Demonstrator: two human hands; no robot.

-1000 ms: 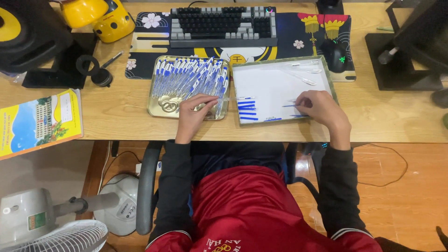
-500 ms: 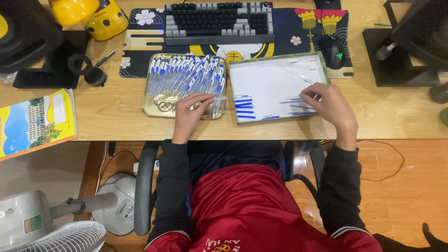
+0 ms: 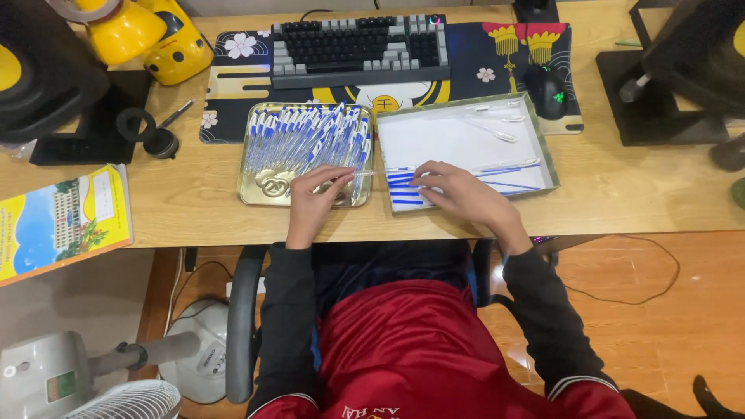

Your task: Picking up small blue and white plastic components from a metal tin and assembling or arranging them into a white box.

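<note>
Seated at a wooden desk [image 3: 194, 202], red jersey and dark sleeves nearest the camera.

Left hand [image 3: 314, 198]: resting on the near edge of a gold metal tray [image 3: 250, 194], fingers curled around a clear pen barrel [image 3: 353, 175] that points toward the right hand. Grip closed on it.

Right hand [image 3: 458, 194]: lying palm down in the near left corner of a shallow white box with green rim [image 3: 552, 147], fingertips touching a row of blue ink refills [image 3: 402, 188] lined up there. Whether anything is pinched cannot be told. Hands apart, a short gap between them.

Beyond the left hand: tray filled with a heap of blue-capped ballpoint pens [image 3: 306, 136]; a coil of small springs [image 3: 273, 186] just left of the hand.

Beyond the right hand: more blue refills [image 3: 508, 167] and several clear pen parts [image 3: 497, 116] along the box's far side.

Further out: patterned desk mat [image 3: 497, 58] with flower and lantern motifs, carrying a black and grey keyboard [image 3: 357, 46] and a black mouse [image 3: 552, 93].

Far left of the left hand: yellow booklet with a building picture [image 3: 62, 217], yellow helmet-like object [image 3: 128, 31].
</note>
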